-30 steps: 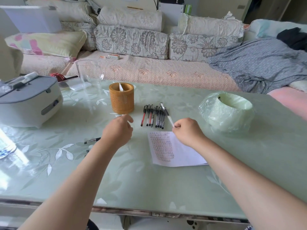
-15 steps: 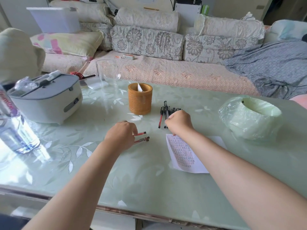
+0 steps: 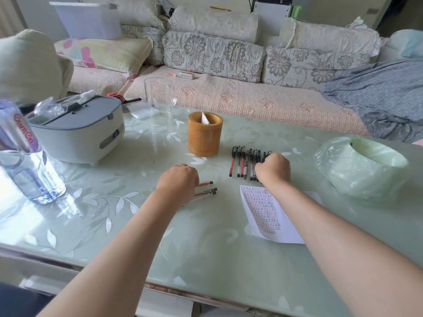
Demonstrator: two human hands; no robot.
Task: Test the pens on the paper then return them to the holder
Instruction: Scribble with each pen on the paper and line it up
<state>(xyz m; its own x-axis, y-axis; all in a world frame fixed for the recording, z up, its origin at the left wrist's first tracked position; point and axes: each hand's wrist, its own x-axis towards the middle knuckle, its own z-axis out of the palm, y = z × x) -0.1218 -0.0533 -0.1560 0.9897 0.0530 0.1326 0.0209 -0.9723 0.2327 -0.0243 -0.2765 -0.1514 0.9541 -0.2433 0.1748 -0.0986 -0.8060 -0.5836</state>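
A row of pens (image 3: 243,162), black-capped with red or white barrels, lies side by side on the table (image 3: 206,252), just right of the holder (image 3: 205,133) and apart from it. The right hand (image 3: 273,169) sits knuckles-up over the right end of that row, clenched into a fist. A dark pen tip shows just past the knuckles, but the fingers are tucked beneath, so I cannot tell whether it is grasping a pen or only resting on them. Its forearm runs in from the lower right corner, crossing above the right part of the paper (image 3: 267,213).

The paper lies flat near the hand, its left half covered in rows of small test marks in red and dark ink; the marks are too small to read.

The left hand (image 3: 177,183) is palm down, left of the row, fingers curled round the near ends of two red pens (image 3: 206,188). Their far ends stick out to the right, one above the other, low over the table; the grasped ends are hidden under the hand.

The holder is a round woven-looking orange-brown cup, upright, with a white scrap (image 3: 204,117) poking above its rim; its inside is otherwise out of sight.

Further out stand a clear glass vessel (image 3: 160,97), a grey-lidded white appliance (image 3: 77,131), a water bottle (image 3: 25,156) cut off at the left edge, and a pale green plastic-wrapped roll (image 3: 361,165) on the right. A sofa (image 3: 229,97) runs behind the table.
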